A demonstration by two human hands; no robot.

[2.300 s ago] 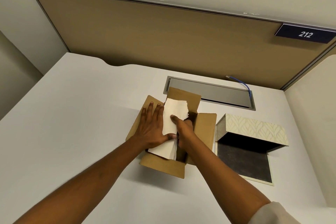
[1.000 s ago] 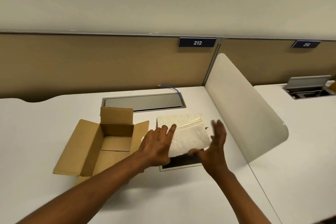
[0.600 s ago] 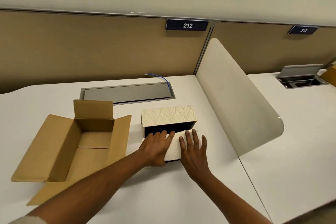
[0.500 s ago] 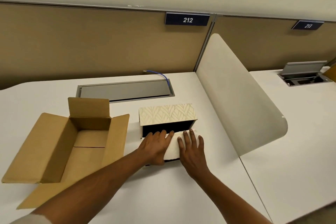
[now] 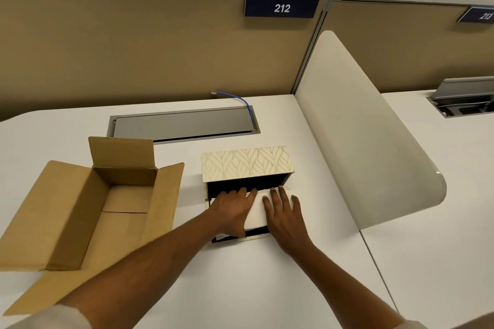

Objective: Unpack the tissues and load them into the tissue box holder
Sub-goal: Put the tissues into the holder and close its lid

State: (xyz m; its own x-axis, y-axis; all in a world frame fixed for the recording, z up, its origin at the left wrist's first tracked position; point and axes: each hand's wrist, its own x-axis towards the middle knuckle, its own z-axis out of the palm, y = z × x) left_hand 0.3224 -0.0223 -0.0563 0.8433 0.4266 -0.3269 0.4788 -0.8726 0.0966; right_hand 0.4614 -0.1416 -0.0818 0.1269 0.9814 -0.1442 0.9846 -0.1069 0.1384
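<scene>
1. Under both your palms lies the tissue stack [image 5: 255, 215], resting on the holder's dark flap, with its far edge at the mouth of the tissue box holder [image 5: 247, 165].
2. Your left hand [image 5: 232, 209] and right hand [image 5: 280, 215] lie flat, fingers spread, pressing rather than gripping.
3. Push evenly with both hands so the soft stack slides in square; uneven pressure would likely buckle it.
4. Keep your fingertips low under the patterned top as they enter.
5. Left of your left hand sits the empty cardboard box [image 5: 88, 211]; right of your right hand the curved divider [image 5: 366, 141] stands near, so work straight ahead.
</scene>
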